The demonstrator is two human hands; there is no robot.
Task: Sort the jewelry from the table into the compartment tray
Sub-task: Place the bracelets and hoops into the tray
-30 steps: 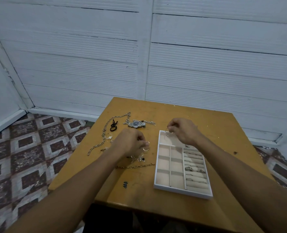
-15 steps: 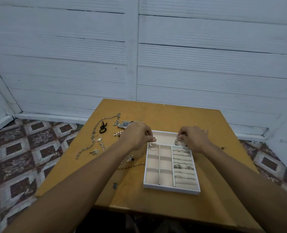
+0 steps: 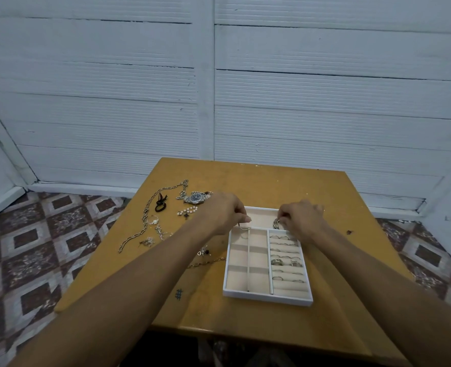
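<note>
1. Head view: compartment tray [image 3: 268, 298] may slide if nudged.
2. Right hand [image 3: 302, 219] grips bangle [image 3: 277, 223] in tray's far compartment; it could roll onto the rings [image 3: 285, 262].
3. Left hand [image 3: 224, 213] pinches small hoop [image 3: 242, 229] over tray's far-left corner; it could drop outside.

White, horizontally ribbed wall panels [image 3: 324, 115], split by a vertical batten [image 3: 205, 102], stood before you beyond the far edge of the wooden surface [image 3: 272, 181]. A white skirting board [image 3: 81, 188] met a floor of brown-and-cream patterned tiles [image 3: 33, 247], seen off the left and right edges. A small dark hash mark [image 3: 178, 294] sat near the front edge, and a dark speck [image 3: 349, 232] near the right edge.
</note>
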